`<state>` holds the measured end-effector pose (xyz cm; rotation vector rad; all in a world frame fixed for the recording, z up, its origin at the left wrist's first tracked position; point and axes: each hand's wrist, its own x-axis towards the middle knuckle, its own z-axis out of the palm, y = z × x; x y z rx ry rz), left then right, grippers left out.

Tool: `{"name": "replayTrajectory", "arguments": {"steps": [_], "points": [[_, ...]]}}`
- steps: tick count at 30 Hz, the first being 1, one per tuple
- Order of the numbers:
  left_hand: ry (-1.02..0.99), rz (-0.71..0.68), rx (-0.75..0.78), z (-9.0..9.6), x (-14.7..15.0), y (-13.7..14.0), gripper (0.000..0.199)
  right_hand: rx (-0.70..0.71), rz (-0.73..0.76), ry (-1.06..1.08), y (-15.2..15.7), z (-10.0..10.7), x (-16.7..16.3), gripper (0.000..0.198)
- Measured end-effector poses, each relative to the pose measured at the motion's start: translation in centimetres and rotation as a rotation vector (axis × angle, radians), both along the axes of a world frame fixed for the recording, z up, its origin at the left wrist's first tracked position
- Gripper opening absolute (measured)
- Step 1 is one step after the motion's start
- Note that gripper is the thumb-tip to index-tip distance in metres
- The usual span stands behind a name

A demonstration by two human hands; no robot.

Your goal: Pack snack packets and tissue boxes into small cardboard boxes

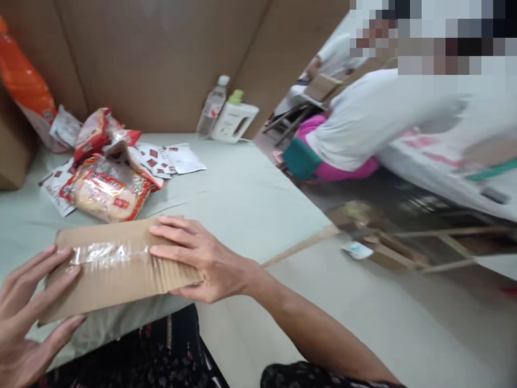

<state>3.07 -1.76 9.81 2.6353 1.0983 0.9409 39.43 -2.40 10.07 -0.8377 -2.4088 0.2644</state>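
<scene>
Taped cardboard [115, 283], lower left of the frame, at the near edge of the pale table [238, 199]. Right hand [205, 261]: closed about the right end, fingers on top, thumb at the near edge. Left hand [26, 315]: spread wide, fingers laid over the left end; its pressure cannot be told. The cardboard is probably light and fairly stiff, apt to crease where ribbed, the clear tape [107, 253] slicker; both ends seem the best hold

That slim brown cardboard box [113, 288] lies slightly aslant between the left hand [30, 307] and right hand [197, 258], shiny clear tape [109, 253] along its upper face, ridges showing beside the right fingers.
</scene>
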Motion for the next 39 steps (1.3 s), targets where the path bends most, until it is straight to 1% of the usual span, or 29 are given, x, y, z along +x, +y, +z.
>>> {"name": "replayTrajectory", "arguments": {"steps": [3,7,10,12,14,17,18,20,22,24,26,29,31,33,36,37,38,39], "points": [[0.000,-0.091,0.050,-0.5,3.2,0.4,0.064,0.014,-0.080,0.032,-1.9,-0.4,2.3,0.054],[0.032,-0.236,0.058,-1.2,9.9,1.8,0.063,0.068,-0.261,0.068,-5.5,-1.1,6.5,0.058],[-0.001,-0.247,0.050,-2.2,14.7,3.3,0.072,0.119,-0.431,0.055,-7.1,-2.1,10.4,0.058],[-0.009,-0.257,0.043,-3.1,16.7,3.8,0.079,0.141,-0.544,0.032,-7.3,-3.1,13.6,0.054],[0.022,-0.274,0.025,-4.3,17.3,3.7,0.078,0.188,-0.709,0.025,-6.4,-4.1,17.5,0.046],[0.138,-0.240,-0.005,-6.6,16.0,3.2,0.068,0.319,-1.006,0.067,-3.0,-4.8,23.9,0.032],[0.174,-0.215,-0.010,-7.6,15.3,2.9,0.067,0.326,-1.069,0.080,-1.5,-4.6,25.8,0.032],[0.225,-0.167,-0.015,-9.4,14.0,2.5,0.068,0.245,-1.125,0.064,1.5,-4.1,28.6,0.031],[0.245,-0.140,-0.006,-11.0,13.2,2.1,0.068,0.134,-1.107,-0.015,3.7,-3.4,29.4,0.034],[0.250,-0.136,0.027,-12.2,12.9,1.8,0.063,0.103,-1.059,-0.114,4.6,-3.4,28.3,0.038],[0.247,-0.136,0.069,-12.8,12.8,1.7,0.058,0.147,-1.042,-0.176,4.2,-4.1,25.9,0.038],[0.231,-0.137,0.080,-13.2,12.8,1.8,0.052,0.251,-1.107,-0.197,2.4,-5.6,22.3,0.037],[0.218,-0.142,0.070,-13.4,12.7,2.0,0.050,0.287,-1.153,-0.222,1.4,-5.8,20.9,0.042],[0.202,-0.155,0.087,-13.6,12.6,2.2,0.050,0.293,-1.203,-0.241,1.5,-4.8,21.0,0.052],[0.185,-0.171,0.131,-13.9,12.6,2.3,0.049,0.276,-1.313,-0.197,3.7,-1.9,23.2,0.075],[0.178,-0.164,0.131,-14.0,12.6,2.4,0.049,0.246,-1.347,-0.175,4.7,-0.9,24.2,0.082],[0.172,-0.150,0.122,-14.1,12.6,2.4,0.048,0.183,-1.356,-0.161,5.7,0.0,25.1,0.087],[0.163,-0.138,0.115,-14.2,12.7,2.4,0.047,0.083,-1.324,-0.169,6.5,0.6,25.7,0.089]]}}
